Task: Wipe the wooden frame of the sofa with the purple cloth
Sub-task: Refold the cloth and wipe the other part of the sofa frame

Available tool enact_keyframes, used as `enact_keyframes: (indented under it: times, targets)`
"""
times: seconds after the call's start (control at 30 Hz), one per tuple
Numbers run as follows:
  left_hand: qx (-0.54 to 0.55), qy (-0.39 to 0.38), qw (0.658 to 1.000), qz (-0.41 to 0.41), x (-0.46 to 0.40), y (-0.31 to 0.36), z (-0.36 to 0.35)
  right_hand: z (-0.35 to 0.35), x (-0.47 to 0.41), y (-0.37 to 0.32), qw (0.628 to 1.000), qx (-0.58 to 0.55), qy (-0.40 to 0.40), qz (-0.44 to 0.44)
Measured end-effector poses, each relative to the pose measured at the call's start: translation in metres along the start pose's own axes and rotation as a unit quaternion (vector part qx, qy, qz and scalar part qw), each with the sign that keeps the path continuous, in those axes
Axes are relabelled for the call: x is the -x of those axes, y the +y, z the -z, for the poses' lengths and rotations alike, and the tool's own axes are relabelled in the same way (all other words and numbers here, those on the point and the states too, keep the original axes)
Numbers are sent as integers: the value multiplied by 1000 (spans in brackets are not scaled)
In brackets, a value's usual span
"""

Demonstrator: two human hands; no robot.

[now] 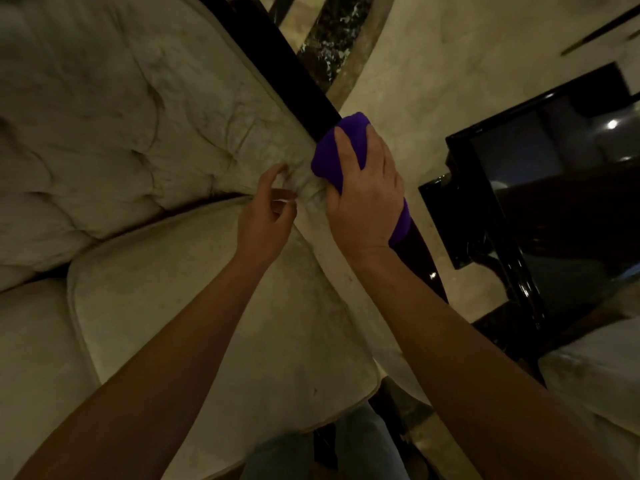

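The sofa's dark glossy wooden frame point(294, 71) runs diagonally from the top centre down to the lower right. My right hand point(367, 188) grips the purple cloth point(329, 154) and presses it onto the frame, covering that stretch of wood. A corner of the cloth sticks out below my wrist. My left hand point(268, 216) hovers with loosely curled fingers at the beige tufted upholstery point(138, 116) just left of the cloth, fingertips touching the fabric and holding nothing.
A beige seat cushion point(259, 323) lies under my forearms. A glossy black side table point(519, 202) stands right of the frame on the pale marble floor point(450, 64). Another pale cushion point(595, 375) shows at the lower right. My jeans-clad leg point(329, 452) is at the bottom.
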State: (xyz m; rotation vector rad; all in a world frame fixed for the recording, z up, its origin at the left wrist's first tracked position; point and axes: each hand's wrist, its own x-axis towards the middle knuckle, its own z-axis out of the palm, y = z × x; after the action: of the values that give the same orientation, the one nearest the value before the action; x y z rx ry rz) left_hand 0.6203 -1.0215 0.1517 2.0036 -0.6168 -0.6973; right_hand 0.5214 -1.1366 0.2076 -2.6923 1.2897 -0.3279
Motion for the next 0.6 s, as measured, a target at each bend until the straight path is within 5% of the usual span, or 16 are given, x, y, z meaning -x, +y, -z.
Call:
enact_keyframes:
  times: [0.47,0.6]
  targets:
    - [32,-60,996,-63,-10,-23,-10,-25,-74,-47,996,-48,53,46]
    - [-41,-56,996,-61,-15,-4,24,-25,-72,-47,995,-68,50,47]
